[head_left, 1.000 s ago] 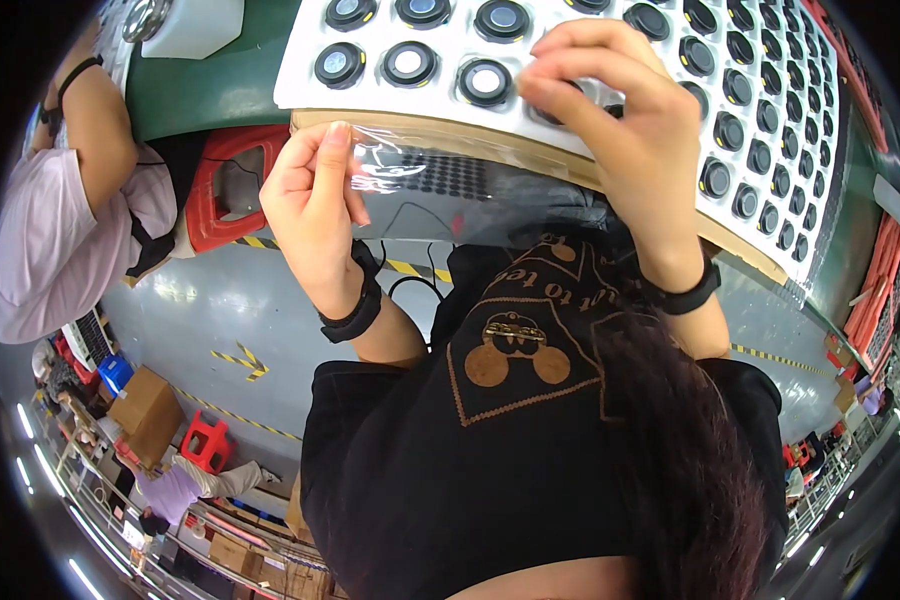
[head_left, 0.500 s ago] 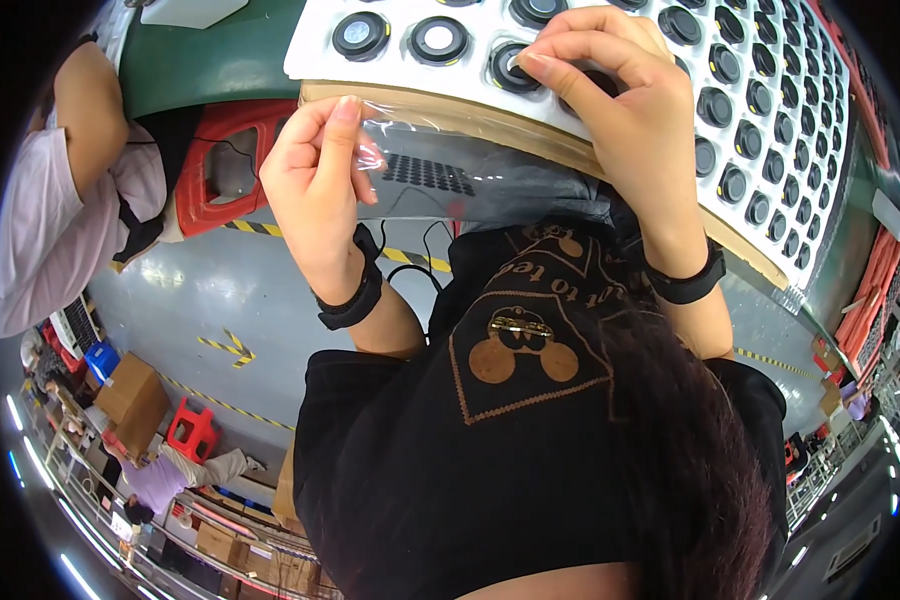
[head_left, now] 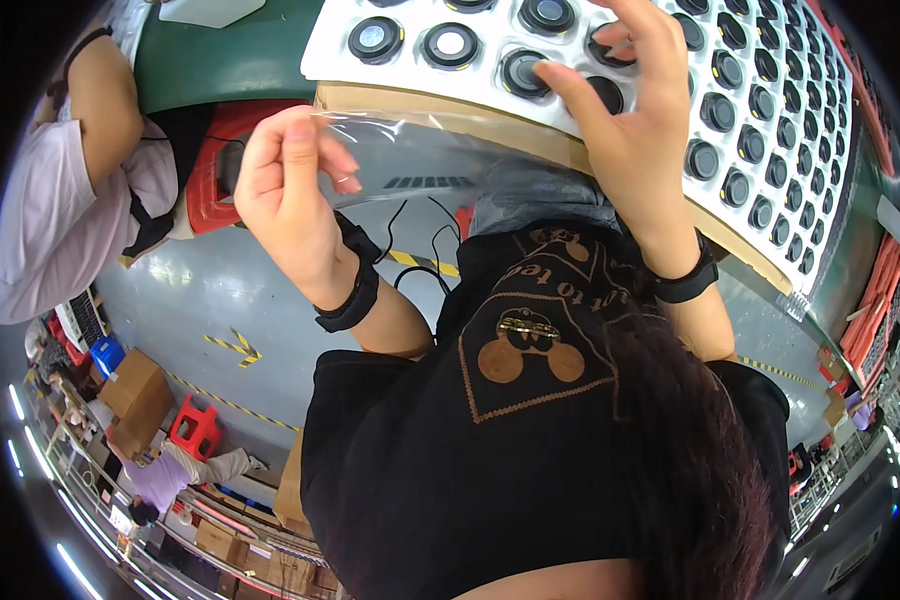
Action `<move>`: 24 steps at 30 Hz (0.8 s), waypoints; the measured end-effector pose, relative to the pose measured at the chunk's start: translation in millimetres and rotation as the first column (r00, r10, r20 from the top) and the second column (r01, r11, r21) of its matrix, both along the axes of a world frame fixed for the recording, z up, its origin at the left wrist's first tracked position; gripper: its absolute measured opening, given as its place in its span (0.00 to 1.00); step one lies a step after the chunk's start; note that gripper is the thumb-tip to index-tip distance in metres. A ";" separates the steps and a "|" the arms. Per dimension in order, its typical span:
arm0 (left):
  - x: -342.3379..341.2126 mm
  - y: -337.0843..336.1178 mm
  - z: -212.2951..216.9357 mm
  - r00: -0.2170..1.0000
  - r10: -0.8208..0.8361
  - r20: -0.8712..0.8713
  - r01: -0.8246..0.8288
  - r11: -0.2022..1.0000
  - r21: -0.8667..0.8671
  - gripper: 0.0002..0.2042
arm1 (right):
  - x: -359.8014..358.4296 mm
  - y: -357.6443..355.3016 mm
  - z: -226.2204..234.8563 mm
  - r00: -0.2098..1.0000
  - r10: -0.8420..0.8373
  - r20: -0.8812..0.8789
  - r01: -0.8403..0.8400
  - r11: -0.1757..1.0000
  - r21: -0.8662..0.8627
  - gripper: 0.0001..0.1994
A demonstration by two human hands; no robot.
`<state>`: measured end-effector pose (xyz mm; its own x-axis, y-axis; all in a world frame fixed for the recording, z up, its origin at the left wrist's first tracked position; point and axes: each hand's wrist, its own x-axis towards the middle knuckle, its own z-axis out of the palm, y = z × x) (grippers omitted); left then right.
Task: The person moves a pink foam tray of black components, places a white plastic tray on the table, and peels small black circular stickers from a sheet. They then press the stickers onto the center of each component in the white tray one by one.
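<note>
Beneath the right hand (head_left: 635, 105) lies part of a white tray (head_left: 322, 62), filled row upon row with round black parts (head_left: 724, 112), and from where I stand that hand looks loose, its thumb parted from the raised fingers, with nothing that I can see caught between them. The thumb tip comes to a dark-topped part (head_left: 520, 76); whether it presses there or only hovers, I can't tell. Over to the thumb's left sit two others with pale discs (head_left: 451, 44) on top, while off to the hand's right the rows run on, looking smaller toward the far end. Lower and to the left, the left hand (head_left: 290, 195) has its thumb against the bent forefinger, nipping the end of a clear plastic film (head_left: 395, 128). Shiny and see-through, the film stretches from those fingertips toward the right wrist, along the brown cardboard (head_left: 360, 97) that shows under the tray's near edge. Just behind each hand there's a black wristband (head_left: 353, 295). Ahead of the left hand and off to its left spreads a green tabletop (head_left: 210, 70); beside that hand is a red plastic seat (head_left: 202, 165), and farther left, a co-worker in a pale shirt (head_left: 50, 220).
</note>
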<state>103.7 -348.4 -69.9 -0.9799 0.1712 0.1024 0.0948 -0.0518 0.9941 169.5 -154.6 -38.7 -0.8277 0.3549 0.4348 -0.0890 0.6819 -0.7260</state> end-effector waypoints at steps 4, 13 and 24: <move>0.7 -1.8 24.2 0.999 0.032 -0.022 -0.028 0.991 0.132 0.09 | 10.4 5.0 -0.1 0.958 0.280 -0.058 -0.284 0.907 -0.313 0.21; -1.3 20.7 59.4 0.988 -0.051 -0.143 0.106 0.907 0.408 0.11 | 27.6 8.8 6.1 0.785 0.608 0.117 -0.446 0.686 -0.575 0.15; 17.5 21.7 27.7 0.867 -0.488 0.098 0.497 0.861 -0.111 0.12 | 33.9 66.3 -10.9 0.977 0.030 -0.210 -0.197 0.492 -0.848 0.20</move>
<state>121.2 -326.7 -42.2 -0.7680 0.6404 -0.0135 0.0266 0.0529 0.9982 203.3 -88.2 -49.6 -0.8448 0.5284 0.0843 -0.2779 -0.2987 -0.9130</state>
